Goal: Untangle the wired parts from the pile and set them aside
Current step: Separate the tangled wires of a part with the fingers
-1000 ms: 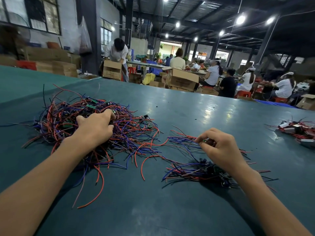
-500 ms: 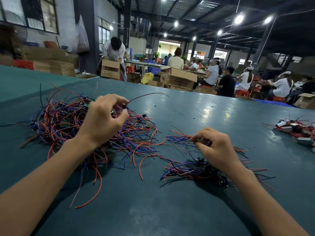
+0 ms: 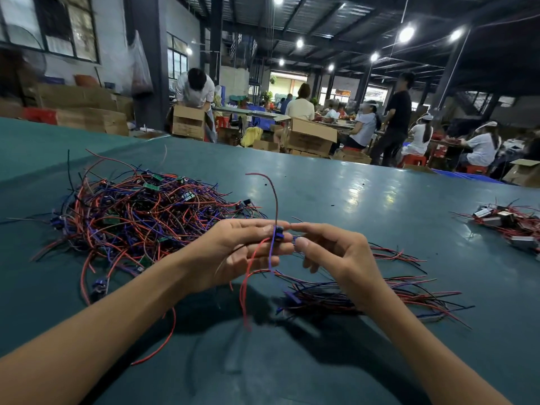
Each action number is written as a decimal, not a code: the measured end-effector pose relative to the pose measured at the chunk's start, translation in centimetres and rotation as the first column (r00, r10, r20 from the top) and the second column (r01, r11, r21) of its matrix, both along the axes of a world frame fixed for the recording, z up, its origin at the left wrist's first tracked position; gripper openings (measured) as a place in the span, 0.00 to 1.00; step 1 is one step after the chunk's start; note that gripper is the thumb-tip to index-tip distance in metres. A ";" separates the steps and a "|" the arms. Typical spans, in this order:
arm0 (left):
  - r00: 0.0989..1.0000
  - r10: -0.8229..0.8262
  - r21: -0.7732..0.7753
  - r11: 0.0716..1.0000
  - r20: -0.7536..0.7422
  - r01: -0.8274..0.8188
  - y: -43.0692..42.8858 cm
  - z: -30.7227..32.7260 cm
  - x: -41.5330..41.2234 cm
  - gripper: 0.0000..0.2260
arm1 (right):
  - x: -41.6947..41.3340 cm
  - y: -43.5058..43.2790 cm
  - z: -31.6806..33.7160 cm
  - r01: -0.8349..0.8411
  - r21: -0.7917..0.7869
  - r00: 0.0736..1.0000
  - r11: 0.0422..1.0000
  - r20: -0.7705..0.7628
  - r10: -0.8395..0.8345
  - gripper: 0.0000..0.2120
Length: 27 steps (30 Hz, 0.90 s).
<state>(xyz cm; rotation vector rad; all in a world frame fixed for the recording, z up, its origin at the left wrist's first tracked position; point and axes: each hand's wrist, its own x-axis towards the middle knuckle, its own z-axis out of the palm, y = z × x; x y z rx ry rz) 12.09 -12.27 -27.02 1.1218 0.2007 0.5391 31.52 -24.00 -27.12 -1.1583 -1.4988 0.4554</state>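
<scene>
A big tangled pile of red, blue and black wired parts (image 3: 137, 217) lies on the green table (image 3: 365, 206) at the left. My left hand (image 3: 233, 252) is raised in front of it, palm up, pinching one wired part (image 3: 279, 231) between thumb and fingers. This part is a small dark blue piece; one red wire arcs up from it, and red and blue wires hang down. My right hand (image 3: 330, 255) faces it, index fingertip touching the piece, thumb just below. A smaller bundle of separated wired parts (image 3: 388, 290) lies under my right hand.
Another heap of wired parts with small grey boxes (image 3: 508, 223) sits at the table's far right. Beyond the far edge, people work among cardboard boxes (image 3: 309, 138) and red stools. Bare green surface lies in front of me and past the pile.
My left hand lifted one wired part out of the big pile and carried it right to the middle. My right hand rose from the small bundle to meet it.
</scene>
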 end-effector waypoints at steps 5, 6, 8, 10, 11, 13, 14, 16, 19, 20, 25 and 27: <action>0.995 0.056 -0.018 0.998 -0.077 -0.058 -0.4 0.1 0.2 0.11 | -0.1 0.1 0.4 -0.087 -0.042 0.993 0.995 -0.087 0.083 0.23; 0.993 0.058 0.008 0.998 -0.104 -0.057 -0.5 0.1 0.2 0.10 | 0.0 0.1 0.4 -0.109 -0.055 0.991 0.993 -0.086 0.104 0.25; 0.990 0.035 0.052 0.998 -0.135 -0.029 -1.0 -0.1 0.5 0.11 | -0.2 0.1 0.3 -0.154 -0.073 0.987 0.985 -0.053 0.150 0.26; 0.989 0.029 0.043 0.999 -0.146 -0.023 -1.4 -0.6 0.9 0.15 | -0.5 0.3 0.0 -0.133 -0.060 0.991 0.989 0.016 0.134 0.22; 0.989 0.029 0.037 0.999 -0.145 -0.024 -1.5 -0.8 1.1 0.16 | -0.6 0.4 -0.2 -0.097 -0.035 0.993 0.995 0.066 0.100 0.18; 0.991 0.019 0.046 0.999 -0.133 -0.013 -1.8 -1.0 1.2 0.13 | -0.7 0.5 -0.4 -0.058 0.013 0.995 0.998 0.085 0.056 0.11; 0.992 0.012 0.053 0.999 -0.129 -0.005 -1.8 -1.1 1.2 0.11 | -0.7 0.5 -0.5 -0.055 0.024 0.997 0.998 0.060 0.053 0.08; 0.990 -0.006 0.044 0.999 -0.137 0.012 -2.0 -1.5 1.1 0.08 | -0.6 0.6 -0.4 -0.036 0.021 0.999 0.999 -0.006 0.036 0.03; 0.985 -0.033 0.000 0.999 -0.168 0.034 -2.3 -1.9 1.2 0.09 | -0.1 0.9 -0.2 -0.005 -0.059 0.984 0.998 -0.177 -0.006 0.09; 0.984 -0.042 -0.007 0.999 -0.171 0.041 -2.3 -2.0 1.3 0.09 | 0.0 0.9 -0.1 -0.012 -0.089 0.972 0.996 -0.234 -0.009 0.12; 0.966 -0.170 -0.001 0.985 -0.193 0.173 -2.1 -1.8 0.8 0.12 | 1.8 0.7 1.0 0.026 -0.167 0.875 0.986 -0.472 -0.103 0.11; 0.956 -0.220 0.005 0.974 -0.195 0.225 -2.1 -1.7 0.5 0.15 | 3.1 0.6 1.3 0.103 -0.189 0.855 0.977 -0.486 -0.184 0.09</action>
